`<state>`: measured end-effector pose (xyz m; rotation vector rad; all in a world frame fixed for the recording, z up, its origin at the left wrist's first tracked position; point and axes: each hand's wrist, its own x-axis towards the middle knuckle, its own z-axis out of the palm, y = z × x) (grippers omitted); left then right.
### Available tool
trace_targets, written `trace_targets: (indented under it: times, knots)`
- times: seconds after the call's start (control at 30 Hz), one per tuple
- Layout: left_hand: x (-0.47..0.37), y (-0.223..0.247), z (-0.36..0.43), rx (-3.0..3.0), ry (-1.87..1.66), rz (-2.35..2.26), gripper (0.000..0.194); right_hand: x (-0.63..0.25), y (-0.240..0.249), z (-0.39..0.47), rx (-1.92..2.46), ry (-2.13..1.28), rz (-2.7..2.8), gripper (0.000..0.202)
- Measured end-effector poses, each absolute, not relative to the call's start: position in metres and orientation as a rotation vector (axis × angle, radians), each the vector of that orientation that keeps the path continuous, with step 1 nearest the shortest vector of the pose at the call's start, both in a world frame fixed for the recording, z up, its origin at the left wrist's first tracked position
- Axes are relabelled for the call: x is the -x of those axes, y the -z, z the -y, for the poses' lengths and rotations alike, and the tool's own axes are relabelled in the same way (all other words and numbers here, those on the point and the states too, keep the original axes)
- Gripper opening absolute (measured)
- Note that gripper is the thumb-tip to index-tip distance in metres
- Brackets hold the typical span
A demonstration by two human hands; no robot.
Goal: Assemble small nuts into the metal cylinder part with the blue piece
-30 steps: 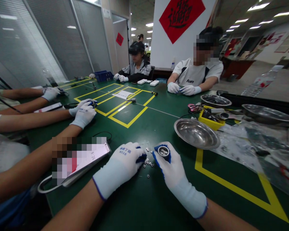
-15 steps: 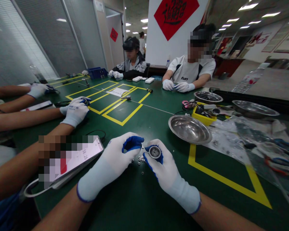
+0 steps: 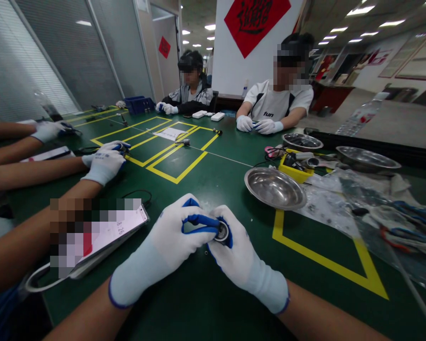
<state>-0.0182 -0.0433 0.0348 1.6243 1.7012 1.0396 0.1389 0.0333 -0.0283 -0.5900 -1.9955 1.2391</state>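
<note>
My right hand (image 3: 240, 250), in a white glove with blue-coated fingers, is closed around a round metal housing (image 3: 222, 232). The housing's open end faces up toward me. My left hand (image 3: 172, 234), gloved alike, has its thumb and forefinger pinched together at the housing's left rim. Whatever those fingertips hold, if anything, is too small or hidden to make out. One small metal nut (image 3: 206, 253) lies on the green table (image 3: 199, 303) just below the hands. The spot right behind the left fingertips is covered by the hand.
A steel bowl (image 3: 275, 188) stands right of my hands, before a yellow bin (image 3: 296, 171) of parts. Plastic bags (image 3: 328, 208) and gloves lie farther right. A phone (image 3: 106, 232) is at left, near a neighbour's gloved hands (image 3: 106, 163). Two co-workers sit opposite.
My left hand has moved right, from above the loose nuts to the housing, and its fingers have closed to a pinch. The little pile of nuts is now hidden. The view has shifted slightly.
</note>
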Motion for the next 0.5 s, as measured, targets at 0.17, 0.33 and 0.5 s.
trace_targets:
  times: [0.17,0.33,0.5]
  knots:
    - [0.0191,-0.0332,0.0439,-1.609,-0.989,-1.67,0.009,-0.1397,0.0275,-0.0322,0.582,-1.216,2.039,0.009]
    - [0.0193,-0.0303,0.0445,-1.68,-0.994,-1.602,0.009,-0.1395,0.0234,-0.0308,0.561,-1.279,2.064,0.012]
    - [0.0139,-0.0329,0.0435,-1.751,-0.983,-1.592,0.013,-0.1377,0.0234,-0.0296,0.588,-1.353,2.056,0.012]
